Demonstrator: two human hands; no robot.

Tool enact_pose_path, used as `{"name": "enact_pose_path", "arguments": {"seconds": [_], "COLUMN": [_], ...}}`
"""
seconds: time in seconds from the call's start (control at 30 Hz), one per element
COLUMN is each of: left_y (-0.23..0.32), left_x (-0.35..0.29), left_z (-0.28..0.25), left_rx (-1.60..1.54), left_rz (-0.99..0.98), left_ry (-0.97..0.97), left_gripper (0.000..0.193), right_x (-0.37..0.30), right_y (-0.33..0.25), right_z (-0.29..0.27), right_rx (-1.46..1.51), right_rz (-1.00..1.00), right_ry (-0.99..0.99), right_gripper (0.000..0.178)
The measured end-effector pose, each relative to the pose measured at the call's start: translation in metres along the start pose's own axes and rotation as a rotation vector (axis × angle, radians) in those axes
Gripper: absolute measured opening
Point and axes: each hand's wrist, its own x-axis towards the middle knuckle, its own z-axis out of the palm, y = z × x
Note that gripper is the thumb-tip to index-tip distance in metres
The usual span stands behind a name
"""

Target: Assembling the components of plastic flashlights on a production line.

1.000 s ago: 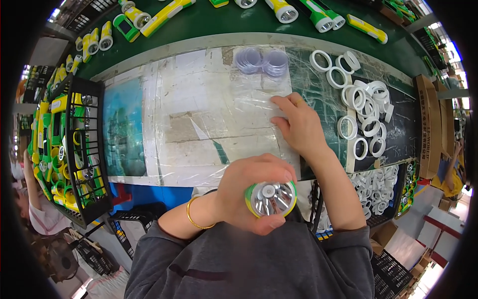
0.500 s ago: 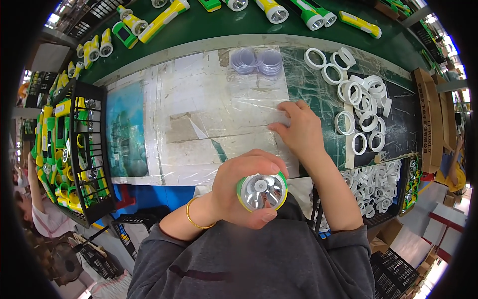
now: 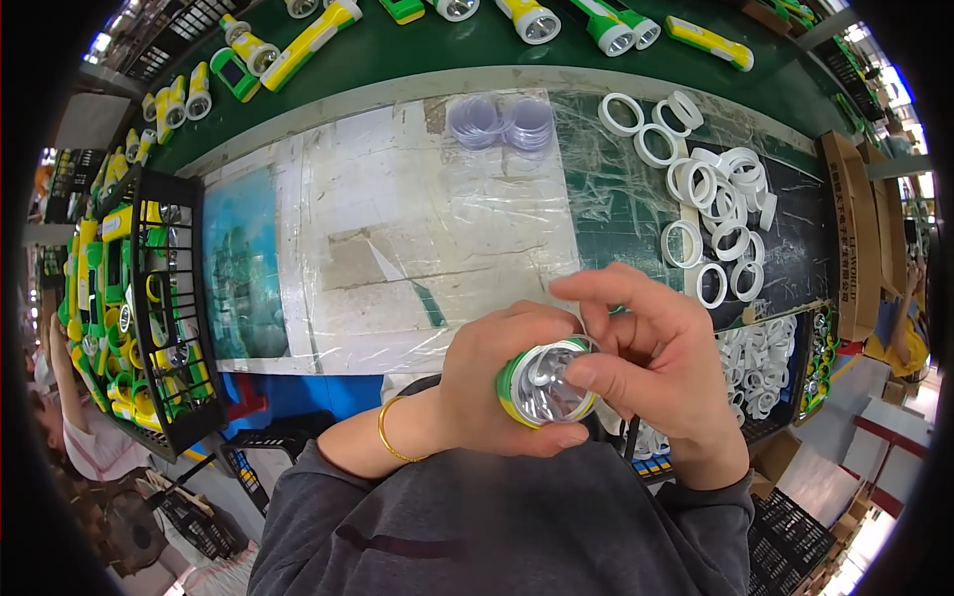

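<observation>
My left hand (image 3: pixel 482 372) is wrapped round a green-and-yellow flashlight (image 3: pixel 510 392), its shiny reflector end turned up toward me. Over that open end my right hand (image 3: pixel 666 348) pinches a thin clear plastic disc (image 3: pixel 568 397) between thumb and fingers. The disc lies against or just above the reflector; I cannot tell if it is seated. On the far part of the worktop sit two spread stacks of similar clear discs (image 3: pixel 528 124). Several white rings (image 3: pixel 730 238) lie loose to the right of them.
A black crate (image 3: pixel 179 328) of flashlights stands at the left edge. Along the back, several flashlights (image 3: pixel 701 42) rest on a green surface (image 3: pixel 417 50). More white rings fill a bin (image 3: pixel 795 382) at lower right, near a cardboard box (image 3: pixel 845 238). Another person's arm (image 3: pixel 65 363) shows at far left.
My right hand has come from the worktop to the flashlight, bringing a clear disc over its reflector. My left hand and the flashlight have shifted slightly right.
</observation>
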Motion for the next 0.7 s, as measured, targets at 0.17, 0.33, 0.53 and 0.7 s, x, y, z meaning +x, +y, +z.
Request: {"name": "enact_pose_path", "arguments": {"seconds": [0.17, 0.33, 0.53, 0.7], "left_y": [-0.001, 0.001, 0.0, 0.0], "left_x": [-0.002, 0.005, 0.004, 0.008], "left_z": [0.004, 0.0, -0.011, -0.001], "left_rx": [-0.01, 0.109, 0.024, -0.062], "left_rz": [-0.042, 0.046, 0.159, 0.131], "left_ry": [0.021, -0.132, -0.206, -0.138], "left_gripper": [0.065, 0.065, 0.068, 0.066], "right_x": [-0.002, -0.007, 0.003, 0.008], "right_y": [0.011, 0.012, 0.025, 0.05], "right_z": [-0.008, -0.012, -0.093, -0.142], "right_rx": [-0.228, -0.386, -0.86, -1.553], "right_rz": [-0.141, -0.231, -0.307, -0.289], "right_ry": [-0.083, -0.067, 0.545, 0.489], "right_gripper": [0.041, 0.041, 0.036, 0.055]}}
